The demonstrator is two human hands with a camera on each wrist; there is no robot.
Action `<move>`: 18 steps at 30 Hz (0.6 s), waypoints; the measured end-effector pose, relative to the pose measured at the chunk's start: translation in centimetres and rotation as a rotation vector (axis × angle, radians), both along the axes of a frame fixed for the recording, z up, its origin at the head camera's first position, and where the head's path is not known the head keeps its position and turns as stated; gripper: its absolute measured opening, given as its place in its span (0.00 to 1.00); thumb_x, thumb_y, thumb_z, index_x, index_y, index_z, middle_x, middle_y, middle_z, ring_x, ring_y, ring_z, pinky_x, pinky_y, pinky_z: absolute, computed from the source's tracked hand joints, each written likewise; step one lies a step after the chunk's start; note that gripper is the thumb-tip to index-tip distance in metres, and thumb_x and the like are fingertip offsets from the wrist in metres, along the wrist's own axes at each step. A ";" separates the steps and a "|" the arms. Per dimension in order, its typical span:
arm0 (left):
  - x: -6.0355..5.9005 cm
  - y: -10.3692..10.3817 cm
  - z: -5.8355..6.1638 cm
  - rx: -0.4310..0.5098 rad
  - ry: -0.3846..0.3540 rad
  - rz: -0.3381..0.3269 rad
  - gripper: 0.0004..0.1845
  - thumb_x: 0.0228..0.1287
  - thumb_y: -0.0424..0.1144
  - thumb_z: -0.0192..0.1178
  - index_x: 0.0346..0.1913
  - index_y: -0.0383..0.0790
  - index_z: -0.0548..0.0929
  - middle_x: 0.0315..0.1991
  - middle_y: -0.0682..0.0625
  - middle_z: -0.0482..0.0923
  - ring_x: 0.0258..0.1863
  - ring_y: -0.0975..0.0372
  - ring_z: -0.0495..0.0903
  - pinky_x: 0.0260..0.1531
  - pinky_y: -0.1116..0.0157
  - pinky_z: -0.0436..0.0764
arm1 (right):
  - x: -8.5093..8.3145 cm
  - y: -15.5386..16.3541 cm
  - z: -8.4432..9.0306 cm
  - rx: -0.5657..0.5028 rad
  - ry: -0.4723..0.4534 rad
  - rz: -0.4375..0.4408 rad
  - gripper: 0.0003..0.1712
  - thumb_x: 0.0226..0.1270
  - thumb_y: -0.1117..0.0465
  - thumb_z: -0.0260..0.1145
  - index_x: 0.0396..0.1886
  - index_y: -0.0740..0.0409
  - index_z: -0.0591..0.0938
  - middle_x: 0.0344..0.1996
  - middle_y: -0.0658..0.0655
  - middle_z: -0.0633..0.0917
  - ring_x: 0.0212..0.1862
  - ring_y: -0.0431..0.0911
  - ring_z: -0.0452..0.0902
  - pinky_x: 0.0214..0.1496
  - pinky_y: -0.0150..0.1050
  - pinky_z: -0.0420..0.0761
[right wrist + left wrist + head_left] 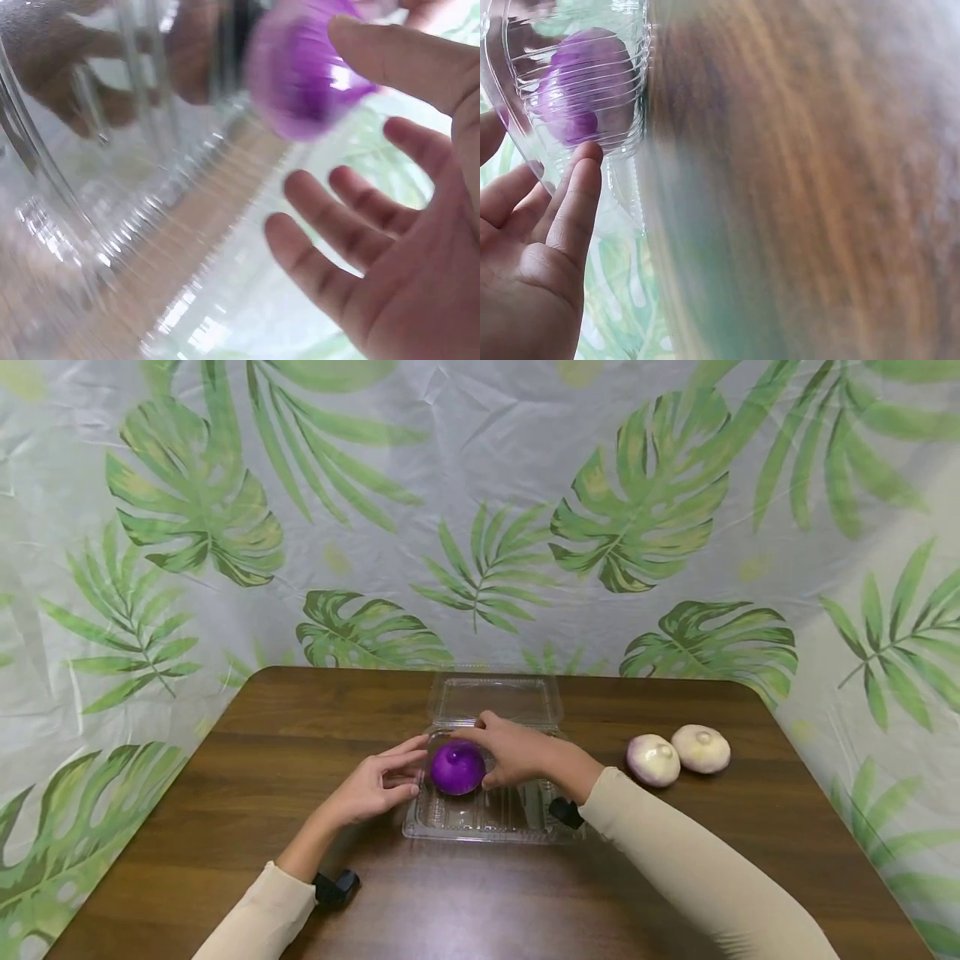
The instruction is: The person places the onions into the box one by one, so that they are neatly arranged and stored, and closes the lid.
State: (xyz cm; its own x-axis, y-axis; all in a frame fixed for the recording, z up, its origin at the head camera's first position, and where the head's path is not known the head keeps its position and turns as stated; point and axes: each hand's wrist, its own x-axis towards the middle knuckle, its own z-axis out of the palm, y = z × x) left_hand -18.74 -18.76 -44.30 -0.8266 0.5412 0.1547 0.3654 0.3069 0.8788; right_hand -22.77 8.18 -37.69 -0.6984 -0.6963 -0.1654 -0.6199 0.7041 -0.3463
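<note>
Here, a glossy purple bulb [457, 768] sits in the left part of a clear plastic container [491, 837] on the desk [450, 902], the lid [495, 700] standing open behind. The right hand [513, 750] arches over it, thumb and fingers spread apart, the thumb beside the bulb. The left hand [378, 785], fingers loosely extended and apart, is at the container's left edge. Two whitish bulbs [654, 760] lie side by side farther right.
</note>
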 end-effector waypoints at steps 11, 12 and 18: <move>-0.1 0.1 0.1 -0.002 -0.003 0.012 0.30 0.64 0.28 0.62 0.68 0.24 0.69 0.77 0.37 0.58 0.59 0.41 0.80 0.59 0.56 0.83 | 1.1 3.4 4.0 0.015 -0.015 0.003 0.43 0.63 0.58 0.72 0.76 0.47 0.64 0.68 0.62 0.68 0.63 0.55 0.75 0.65 0.52 0.80; -0.1 0.1 0.1 -0.006 -0.005 0.010 0.30 0.64 0.28 0.62 0.69 0.24 0.68 0.77 0.37 0.58 0.59 0.41 0.80 0.59 0.56 0.83 | 1.1 3.7 4.2 0.015 -0.013 -0.002 0.43 0.63 0.58 0.71 0.76 0.47 0.64 0.68 0.62 0.68 0.64 0.55 0.74 0.65 0.52 0.80; -0.2 0.0 0.1 -0.019 -0.005 0.008 0.31 0.64 0.28 0.62 0.69 0.25 0.68 0.77 0.37 0.57 0.59 0.41 0.79 0.59 0.57 0.83 | 0.8 4.4 4.7 -0.001 0.032 -0.005 0.41 0.64 0.57 0.71 0.76 0.48 0.64 0.68 0.62 0.69 0.66 0.55 0.72 0.66 0.54 0.79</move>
State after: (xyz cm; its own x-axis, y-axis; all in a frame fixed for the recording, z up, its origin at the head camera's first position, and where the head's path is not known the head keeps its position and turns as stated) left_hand -18.90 -18.77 -44.22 -0.8318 0.5371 0.1402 0.3581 0.3262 0.8748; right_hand -21.97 12.58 -32.96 -0.7069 -0.6930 -0.1420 -0.6273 0.7069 -0.3269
